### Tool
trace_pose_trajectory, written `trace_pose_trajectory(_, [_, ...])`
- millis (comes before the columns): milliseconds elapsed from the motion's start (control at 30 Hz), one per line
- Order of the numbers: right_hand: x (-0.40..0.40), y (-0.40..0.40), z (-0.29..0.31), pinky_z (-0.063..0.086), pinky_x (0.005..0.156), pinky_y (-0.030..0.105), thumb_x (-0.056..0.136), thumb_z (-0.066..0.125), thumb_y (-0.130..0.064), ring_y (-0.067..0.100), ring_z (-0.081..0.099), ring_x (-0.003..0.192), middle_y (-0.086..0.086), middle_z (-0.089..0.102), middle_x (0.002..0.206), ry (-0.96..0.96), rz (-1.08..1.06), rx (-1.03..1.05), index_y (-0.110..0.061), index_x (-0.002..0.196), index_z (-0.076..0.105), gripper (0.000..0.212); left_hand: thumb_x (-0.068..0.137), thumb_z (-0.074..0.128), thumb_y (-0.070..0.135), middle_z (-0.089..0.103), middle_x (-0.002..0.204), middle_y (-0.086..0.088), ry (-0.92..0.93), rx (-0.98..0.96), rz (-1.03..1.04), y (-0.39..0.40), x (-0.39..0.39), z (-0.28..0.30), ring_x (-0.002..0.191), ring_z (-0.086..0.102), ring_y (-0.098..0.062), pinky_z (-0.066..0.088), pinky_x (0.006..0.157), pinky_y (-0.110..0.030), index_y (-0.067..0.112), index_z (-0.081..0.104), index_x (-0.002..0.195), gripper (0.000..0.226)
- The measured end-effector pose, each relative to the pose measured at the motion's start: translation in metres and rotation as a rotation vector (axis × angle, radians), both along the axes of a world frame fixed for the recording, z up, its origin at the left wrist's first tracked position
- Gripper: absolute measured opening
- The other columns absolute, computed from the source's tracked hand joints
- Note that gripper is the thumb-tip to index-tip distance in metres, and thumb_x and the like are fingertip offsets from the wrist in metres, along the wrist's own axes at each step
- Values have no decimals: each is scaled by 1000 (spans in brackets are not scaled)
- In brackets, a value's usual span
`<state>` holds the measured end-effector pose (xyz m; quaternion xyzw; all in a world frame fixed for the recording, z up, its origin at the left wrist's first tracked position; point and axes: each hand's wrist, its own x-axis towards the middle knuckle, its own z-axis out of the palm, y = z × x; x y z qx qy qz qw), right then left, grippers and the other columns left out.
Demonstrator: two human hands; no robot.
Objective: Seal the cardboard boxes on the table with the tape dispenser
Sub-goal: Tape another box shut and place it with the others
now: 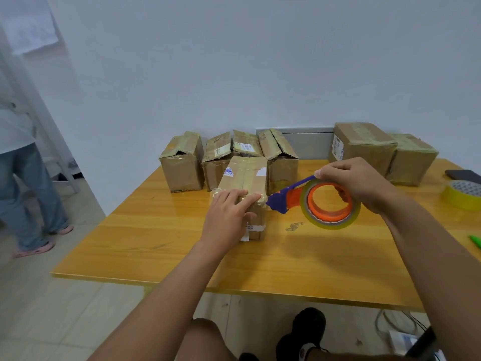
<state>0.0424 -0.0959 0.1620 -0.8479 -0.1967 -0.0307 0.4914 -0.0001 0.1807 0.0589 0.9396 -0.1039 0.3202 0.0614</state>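
Boxes (182, 162) crowd yellow table (156, 251) by white wall (234, 61); right hand (356, 183) grips dispenser (312, 201).

We note spare yellow tape roll (463, 194) far right of grip, dark phone (463, 175) behind it, green pen (475, 241) nearer us, bystander (23, 162) far left.

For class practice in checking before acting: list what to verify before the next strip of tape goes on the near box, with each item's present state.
1. Left hand presses the near box steady: ok.
2. Right hand has a grip on the dispenser: ok.
3. Blade end at the box edge: ok.
4. Flaps lie shut: ok.
5. Tape end stuck to the box: cannot tell.
6. Table around the box free of clutter: ok.
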Motion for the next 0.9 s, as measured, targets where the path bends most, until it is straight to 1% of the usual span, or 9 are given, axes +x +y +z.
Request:
trace_pose_trajectory(133, [-2, 2, 12, 42, 58, 30, 87, 69, -34, 14, 54, 65, 0, 68, 73, -55, 46, -69, -23, 84, 76, 14, 90, 67, 31, 60, 127, -4, 20, -19, -4, 0, 0, 2, 116, 52, -23, 45, 94, -37, 29, 57, 133, 44])
trace_pose_trajectory(233, [-1, 3, 20, 46, 66, 26, 87, 71, -30, 12, 60, 79, -5, 68, 86, -114, 91, -164, -23, 95, 72, 10, 90, 67, 30, 60, 126, -4, 28, -22, -13, 2, 0, 3, 116, 52, -24, 45, 94, -37, 29, 57, 132, 44])
trace_pose_trajectory(367, [1, 0, 35, 43, 71, 18, 84, 75, -28, 4, 61, 87, -16, 64, 98, -145, 134, -244, -30, 110, 66, 29, 89, 67, 31, 60, 126, -3, 30, -27, -8, 2, 2, 4, 116, 52, -23, 45, 94, -37, 29, 58, 132, 44])
trace_pose_trajectory(500, [3, 6, 47, 47, 75, 24, 80, 78, -31, 7, 63, 90, -11, 68, 100, -141, 166, -297, -28, 110, 70, 31, 88, 70, 30, 61, 123, -4, 10, -17, -14, 2, 2, 2, 113, 54, -23, 45, 91, -36, 28, 59, 131, 45])
trace_pose_trajectory(600, [7, 23, 50, 50, 75, 35, 76, 78, -43, 15, 64, 86, -3, 70, 91, -104, 166, -362, -26, 96, 75, 26, 88, 69, 31, 60, 124, -4, 13, -18, -4, 1, 2, 3, 113, 53, -23, 45, 91, -36, 28, 58, 131, 45])
trace_pose_trajectory(667, [13, 29, 45, 47, 67, 34, 72, 77, -49, 18, 61, 78, 4, 70, 87, -117, 118, -577, -21, 88, 75, 33, 89, 68, 31, 61, 125, -4, 19, -26, 6, 0, 1, 4, 114, 53, -24, 45, 92, -37, 28, 59, 131, 44])
trace_pose_trajectory(733, [15, 25, 32, 50, 66, 37, 73, 75, -50, 20, 60, 79, 10, 68, 91, -151, 15, -746, -15, 93, 73, 40, 89, 68, 32, 61, 125, -4, 34, -38, 6, 1, 0, 6, 115, 53, -24, 44, 93, -37, 28, 59, 131, 43])
trace_pose_trajectory(833, [11, 7, 27, 47, 69, 34, 74, 76, -52, 20, 57, 85, 3, 64, 97, -251, -152, -495, -18, 101, 68, 44, 87, 64, 42, 58, 125, 1, 55, -54, 1, -2, -2, 10, 117, 50, -20, 37, 98, -33, 30, 58, 131, 45])
trace_pose_trajectory(900, [8, 3, 28, 41, 71, 31, 75, 77, -50, 20, 55, 91, 0, 61, 100, -312, -218, -334, -20, 107, 65, 45, 85, 53, 56, 56, 123, 5, 104, -92, 2, -6, -4, 16, 116, 46, -16, 31, 98, -30, 34, 58, 129, 49])
